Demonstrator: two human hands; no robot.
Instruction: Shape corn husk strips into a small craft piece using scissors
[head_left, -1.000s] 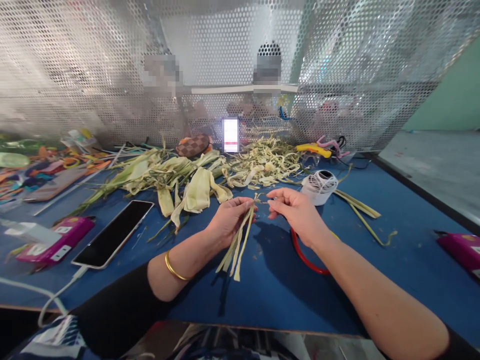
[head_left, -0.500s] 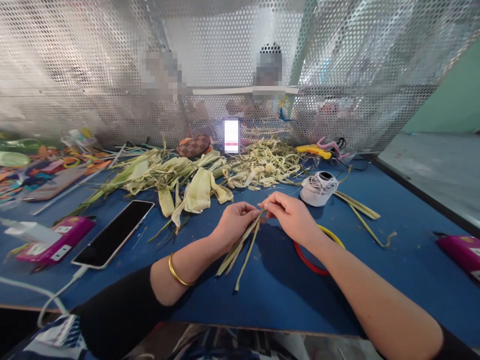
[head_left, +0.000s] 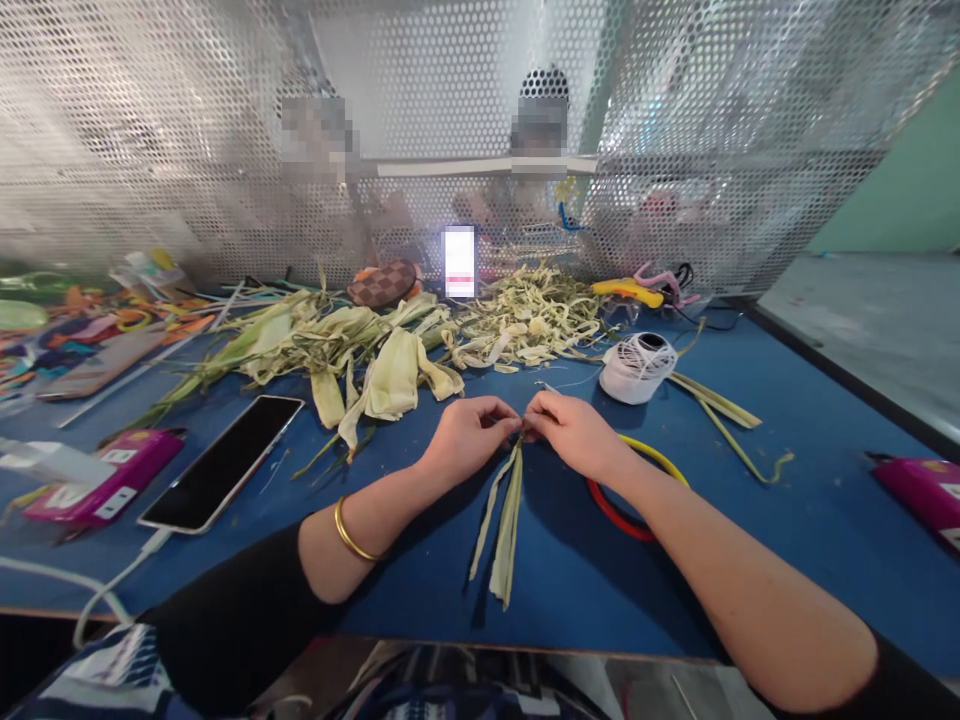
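Note:
A small bundle of pale green corn husk strips (head_left: 508,535) hangs down between my hands, its lower ends spread over the blue table. My left hand (head_left: 469,440) pinches the top of the bundle between thumb and forefinger. Right against it, my right hand (head_left: 568,428) is closed on the same upper end; the fingers hide the exact spot. Beyond my right hand stands a spool of white thread (head_left: 634,382), and a fine thread trails from it to the left. Under my right wrist lies a red and yellow ring (head_left: 616,512).
Whole corn husks (head_left: 394,375) and a heap of shredded husk (head_left: 534,325) lie at the back. A charging phone (head_left: 225,465) and a magenta power strip (head_left: 112,478) are on the left. Yellow-handled pliers (head_left: 628,291) sit before the perforated screen (head_left: 465,90); people are behind it.
The husk strips have swung from slanting left to hanging nearly straight down. My hands have come level, fingertips together. A thread now shows left of the spool.

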